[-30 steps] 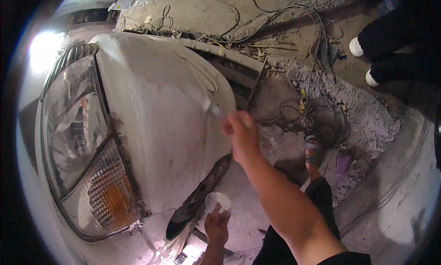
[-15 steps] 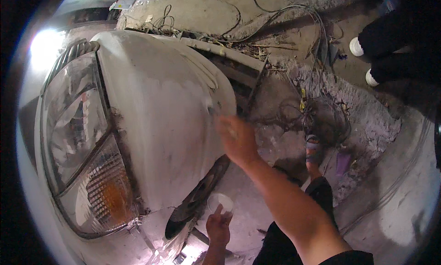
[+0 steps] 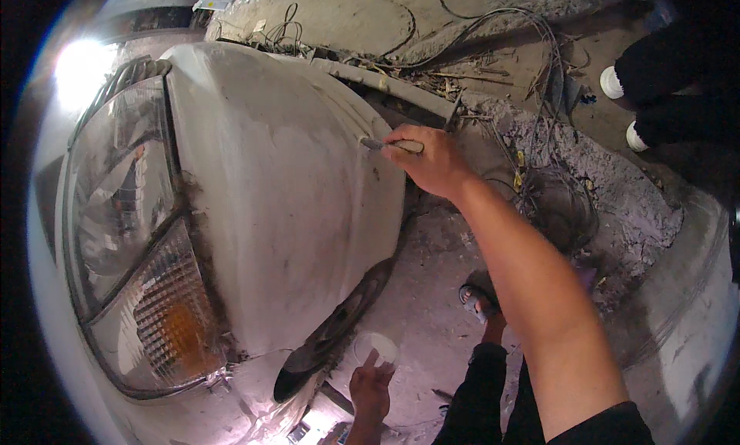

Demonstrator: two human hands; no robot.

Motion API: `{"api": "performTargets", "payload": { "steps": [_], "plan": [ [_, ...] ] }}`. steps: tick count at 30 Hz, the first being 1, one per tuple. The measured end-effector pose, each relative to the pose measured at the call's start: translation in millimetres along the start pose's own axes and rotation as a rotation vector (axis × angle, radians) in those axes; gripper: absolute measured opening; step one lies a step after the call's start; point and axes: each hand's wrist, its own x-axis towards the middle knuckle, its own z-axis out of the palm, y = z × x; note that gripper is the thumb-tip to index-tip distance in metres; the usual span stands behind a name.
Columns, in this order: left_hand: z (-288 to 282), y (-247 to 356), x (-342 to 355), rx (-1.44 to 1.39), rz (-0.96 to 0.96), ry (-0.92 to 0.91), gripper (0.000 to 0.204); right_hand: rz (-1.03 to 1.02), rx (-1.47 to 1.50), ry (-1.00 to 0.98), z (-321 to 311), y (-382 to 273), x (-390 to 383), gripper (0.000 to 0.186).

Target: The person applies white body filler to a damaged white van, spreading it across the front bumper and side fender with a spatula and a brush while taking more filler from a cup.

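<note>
My right hand (image 3: 426, 158) pinches the pale handle of a small paintbrush (image 3: 371, 143). The brush has a dark metal ferrule, and its light tip touches the right edge of a whitish vehicle body panel (image 3: 270, 183). Lower down, my left hand (image 3: 371, 389) grips a round, see-through cup (image 3: 375, 348) with white stuff in it, one finger lying across it. The cup is held beside the dark lower edge of the panel. Left of the panel sits a headlight (image 3: 123, 198) with an amber lamp (image 3: 183, 337) below it.
Cables (image 3: 551, 82) run over rough ground and lie tangled near a broken concrete edge (image 3: 632, 214). Another person's dark trouser legs and white shoes (image 3: 611, 82) are at upper right. My sandalled foot (image 3: 478, 302) stands below my right arm. A bright light (image 3: 81, 75) glares at upper left.
My right hand has moved up and slightly right with the paintbrush, now sharp rather than blurred. My foot shows further left and lower. The left hand still holds the cup.
</note>
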Motion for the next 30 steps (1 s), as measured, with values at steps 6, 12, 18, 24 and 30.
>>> {"api": "performTargets", "payload": {
  "steps": [6, 12, 18, 24, 30],
  "plan": [
    [2.4, -2.5, -3.9, 0.152, 0.044, 0.041, 0.021, 0.102, 0.070, -0.031, 31.2, 10.7, -65.7, 0.026],
    [5.0, 3.0, 0.3, 0.479, 0.179, -0.066, 0.025, 0.053, 0.106, 0.077, 10.3, 10.5, -32.7, 0.027],
    [6.1, -0.9, 5.2, 0.322, 0.136, -0.002, 0.024, -0.089, -0.039, 0.120, 28.9, 18.3, -25.9, 0.027],
    [21.0, 6.7, 4.1, 0.772, 0.247, -0.028, 0.009, 0.076, 0.156, 0.149, 33.5, 23.6, -36.7, 0.026],
    [7.9, -7.3, 21.5, 0.567, 0.199, -0.058, 0.005, 0.158, 0.069, 0.168, 33.8, 40.5, -26.7, 0.026]
  ]
}}
